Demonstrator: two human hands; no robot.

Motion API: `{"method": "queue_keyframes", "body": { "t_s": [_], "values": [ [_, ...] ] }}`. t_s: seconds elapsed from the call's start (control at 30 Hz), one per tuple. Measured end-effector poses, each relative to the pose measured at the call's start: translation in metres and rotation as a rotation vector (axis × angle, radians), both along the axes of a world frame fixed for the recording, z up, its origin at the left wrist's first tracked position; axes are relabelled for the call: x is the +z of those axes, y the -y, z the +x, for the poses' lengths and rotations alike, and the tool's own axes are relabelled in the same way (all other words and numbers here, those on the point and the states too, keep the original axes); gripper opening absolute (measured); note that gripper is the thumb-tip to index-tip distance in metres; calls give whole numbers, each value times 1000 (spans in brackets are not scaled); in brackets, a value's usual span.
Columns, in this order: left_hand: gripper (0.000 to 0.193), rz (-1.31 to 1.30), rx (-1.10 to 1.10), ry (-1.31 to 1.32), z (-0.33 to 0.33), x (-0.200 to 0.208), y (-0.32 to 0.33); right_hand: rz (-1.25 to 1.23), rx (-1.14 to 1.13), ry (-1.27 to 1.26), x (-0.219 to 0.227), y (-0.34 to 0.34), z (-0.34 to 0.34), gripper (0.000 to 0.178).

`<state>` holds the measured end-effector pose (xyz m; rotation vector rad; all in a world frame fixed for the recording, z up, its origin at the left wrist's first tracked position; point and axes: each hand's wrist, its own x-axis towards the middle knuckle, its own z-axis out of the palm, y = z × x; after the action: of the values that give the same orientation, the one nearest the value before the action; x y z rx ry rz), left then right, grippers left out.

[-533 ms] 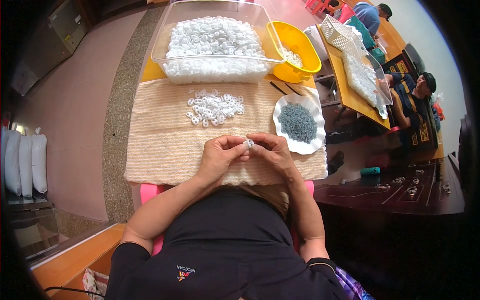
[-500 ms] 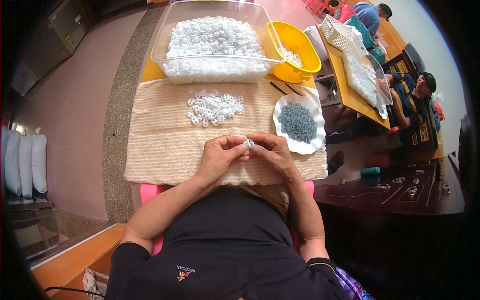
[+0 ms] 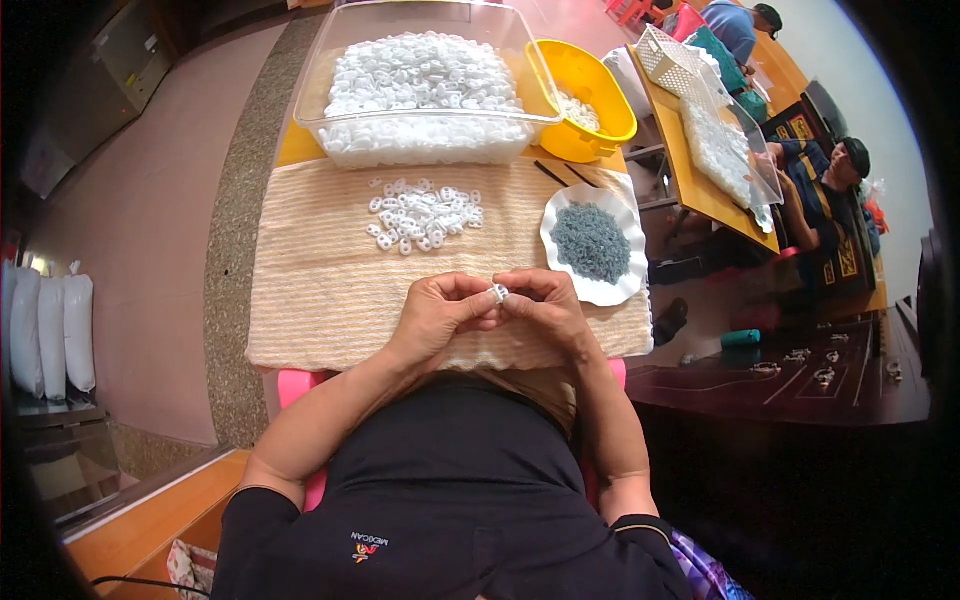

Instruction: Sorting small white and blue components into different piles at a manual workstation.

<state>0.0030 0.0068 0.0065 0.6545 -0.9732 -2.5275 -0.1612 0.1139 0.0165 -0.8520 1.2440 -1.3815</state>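
Observation:
Between my fingertips is a small white plastic piece [image 3: 499,293], pinched from both sides close to my body. My left hand [image 3: 445,308] grips it with thumb and forefinger. From the other side my right hand [image 3: 545,306] closes on the same piece; whether it also holds a tiny part is too small to tell. Beyond my hands, a loose pile of white two-holed plastic pieces [image 3: 425,215] lies on a striped beige towel [image 3: 315,290]. To the right stands a white wavy-rimmed plate [image 3: 627,290] heaped with small grey-blue parts [image 3: 592,243].
A large clear bin [image 3: 425,120] full of white pieces stands at the back, beside a yellow tub [image 3: 590,148]. Two thin black sticks [image 3: 553,175] lie near the plate. Another person [image 3: 835,180] sits at a side table [image 3: 690,165] on the right. White sacks [image 3: 78,335] stand far left.
The white piece has turned slightly between my fingers. Both hands stay in nearly the same place, and the table's things shift slightly left in view.

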Motion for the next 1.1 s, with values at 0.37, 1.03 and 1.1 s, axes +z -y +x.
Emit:
{"method": "queue_keyframes", "body": {
  "t_s": [0.37,1.03,1.1],
  "values": [
    [9,27,-65,2,3,0,3,-8,11,121,0,-3,4,22],
    [12,-82,-95,-34,-1,-4,4,-74,33,97,2,-2,11,23],
    [12,-52,-73,-30,0,-1,3,-29,-44,8,10,1,13,23]
  ]
}}
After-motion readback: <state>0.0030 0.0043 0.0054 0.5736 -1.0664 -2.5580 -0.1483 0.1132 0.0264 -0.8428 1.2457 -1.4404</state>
